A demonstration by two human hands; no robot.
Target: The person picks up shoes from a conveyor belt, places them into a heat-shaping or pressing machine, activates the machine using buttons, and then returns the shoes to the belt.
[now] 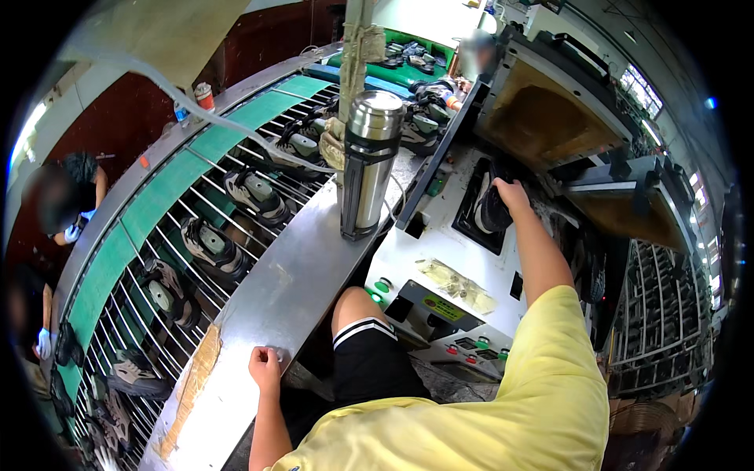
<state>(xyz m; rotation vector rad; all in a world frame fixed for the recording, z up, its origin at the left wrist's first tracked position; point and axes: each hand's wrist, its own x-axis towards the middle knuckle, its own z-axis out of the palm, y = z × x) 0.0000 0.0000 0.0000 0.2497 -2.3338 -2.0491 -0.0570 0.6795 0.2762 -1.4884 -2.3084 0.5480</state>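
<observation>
One dark shoe (490, 212) stretches away from us, our nearer right hand (513, 198) grasping its right side; left hand (265, 366) curled, contents unclear.

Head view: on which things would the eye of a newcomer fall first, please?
Probably on the tall steel flask, standing on the metal ledge near the middle. Next might come the curved rack with many shoes, sweeping across the left side. On the right, the person's right grip is on a dark shoe at the white machine.
</observation>
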